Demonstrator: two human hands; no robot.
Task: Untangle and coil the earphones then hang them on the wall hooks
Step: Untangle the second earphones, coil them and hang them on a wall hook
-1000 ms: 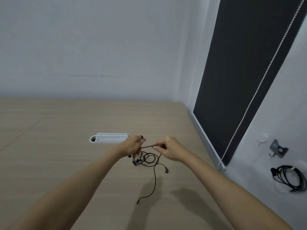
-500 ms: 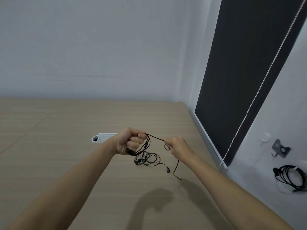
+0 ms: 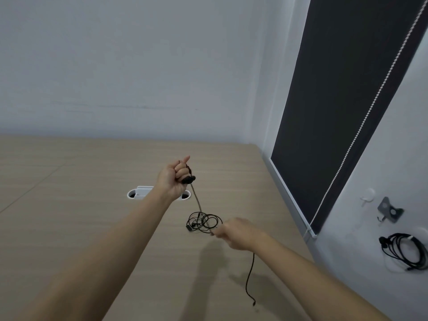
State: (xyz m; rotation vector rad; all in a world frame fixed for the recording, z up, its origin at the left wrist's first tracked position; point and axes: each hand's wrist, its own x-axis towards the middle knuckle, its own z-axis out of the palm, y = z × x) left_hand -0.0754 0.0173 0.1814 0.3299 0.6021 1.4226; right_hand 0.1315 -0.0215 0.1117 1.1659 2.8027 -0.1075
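Observation:
My left hand (image 3: 172,179) is raised above the wooden table (image 3: 69,205), fisted around turns of a black earphone cable (image 3: 196,198). The cable runs taut down to my right hand (image 3: 236,232), which pinches it low near the table. Its free end (image 3: 250,281) dangles below my right wrist. A second tangled pair of black earphones (image 3: 203,222) lies on the table between my hands. On the right wall, a white hook (image 3: 368,195) and a grey metal hook (image 3: 389,210) carry nothing, and a coiled black cable (image 3: 403,251) hangs on a lower hook.
A white cable grommet with a small stand (image 3: 141,193) sits in the table behind my left wrist. A dark roller blind (image 3: 347,100) with a bead chain (image 3: 361,126) covers the window at right. A pale wall backs the table.
My left hand has lifted higher with the cable wound on it. My right hand has dropped down and to the right, drawing the cable taut, and the free end now hangs below it.

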